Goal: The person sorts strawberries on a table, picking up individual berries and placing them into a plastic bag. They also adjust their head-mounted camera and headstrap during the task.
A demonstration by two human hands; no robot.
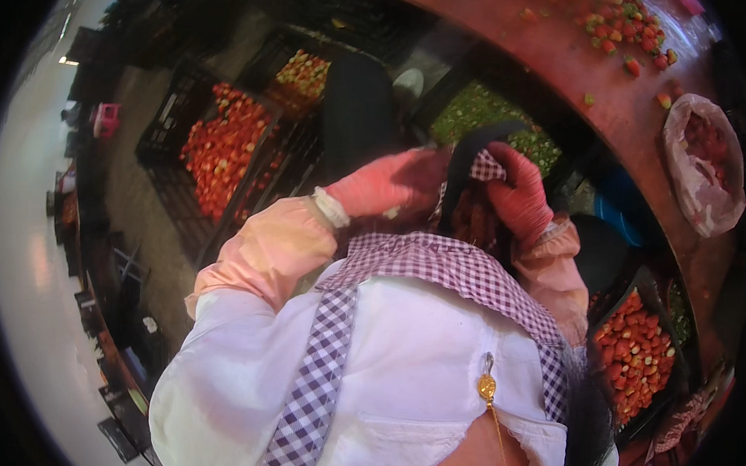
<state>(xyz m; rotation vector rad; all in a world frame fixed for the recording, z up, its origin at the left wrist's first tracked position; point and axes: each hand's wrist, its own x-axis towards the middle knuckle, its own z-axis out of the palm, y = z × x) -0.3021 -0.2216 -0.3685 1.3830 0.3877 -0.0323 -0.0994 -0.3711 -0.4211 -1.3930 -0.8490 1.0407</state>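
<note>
My left hand [384, 186], in a pink-red glove, is in front of my body at the middle of the view. Its fingers are in shadow and blurred against dark cloth, so whether they grip anything is unclear. To its right, my right hand [521, 192], in a similar wrinkled glove, pinches a fold of checked cloth [487, 167]. Between both hands a dark strap-like band [462, 174] curves upward. Below them lies the bib of my checked apron [428, 254], worn over a white top.
Left stand black plastic crates [165, 133] with cut strawberries [227, 151]. Green strawberry tops [478, 112] fill a container ahead. On the reddish table [560, 85] lie loose strawberries [631, 32] and a plastic bag [680, 140]. Another crate of strawberries [636, 357] stands at lower right.
</note>
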